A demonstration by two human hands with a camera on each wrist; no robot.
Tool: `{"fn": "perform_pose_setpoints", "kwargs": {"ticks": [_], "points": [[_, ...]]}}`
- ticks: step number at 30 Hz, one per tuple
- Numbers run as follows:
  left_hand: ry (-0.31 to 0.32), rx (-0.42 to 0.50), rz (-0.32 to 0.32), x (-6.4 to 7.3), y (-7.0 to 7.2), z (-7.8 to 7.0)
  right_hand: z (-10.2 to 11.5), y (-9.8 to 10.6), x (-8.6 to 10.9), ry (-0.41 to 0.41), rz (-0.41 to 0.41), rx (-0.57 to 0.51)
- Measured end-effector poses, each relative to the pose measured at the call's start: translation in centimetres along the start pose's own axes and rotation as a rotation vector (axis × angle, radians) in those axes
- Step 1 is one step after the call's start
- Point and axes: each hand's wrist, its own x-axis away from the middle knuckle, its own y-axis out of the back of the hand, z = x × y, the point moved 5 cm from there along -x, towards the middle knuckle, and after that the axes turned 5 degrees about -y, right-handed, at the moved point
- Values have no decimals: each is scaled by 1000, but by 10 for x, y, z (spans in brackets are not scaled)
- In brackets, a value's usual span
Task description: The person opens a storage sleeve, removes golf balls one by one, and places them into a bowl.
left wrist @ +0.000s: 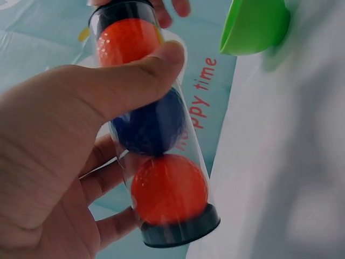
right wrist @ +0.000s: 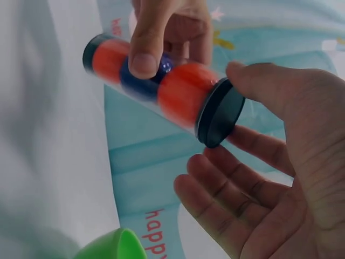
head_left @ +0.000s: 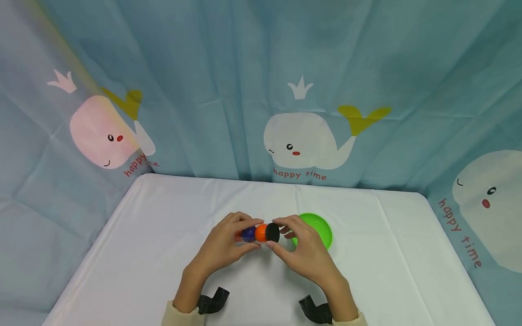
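Clear plastic tube (left wrist: 153,125), three balls (right wrist: 148,89) inside: the left hand (head_left: 222,242) grips it above the table (head_left: 379,262), short of its far edge, near the green bowl (head_left: 321,227); the right hand (head_left: 308,253) apparently pinches the black cap (right wrist: 223,116). No cap is off yet.

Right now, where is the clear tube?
In the head view, the clear tube is below centre, between the left hand and right hand, left of the green bowl.

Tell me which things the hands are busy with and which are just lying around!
In the job: left hand, right hand, clear tube, black end caps, blue ball, orange balls.

Just around, it seems: green bowl, white-covered table, whale curtain.
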Motion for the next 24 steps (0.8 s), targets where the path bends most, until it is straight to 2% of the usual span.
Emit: {"fn": "perform_pose_setpoints", "kwargs": {"ticks": [4, 13, 19, 24], "points": [[-18, -32, -8, -1, 1, -1, 0, 1, -1, -10, -11, 17], [-24, -63, -7, 1, 3, -4, 2, -1, -1, -15, -3, -72], [-33, -93, -14, 2, 7, -7, 1, -3, 0, -85, 11, -122], [-6, -95, 5, 3, 7, -5, 2, -5, -1, -129, 26, -154]]}}
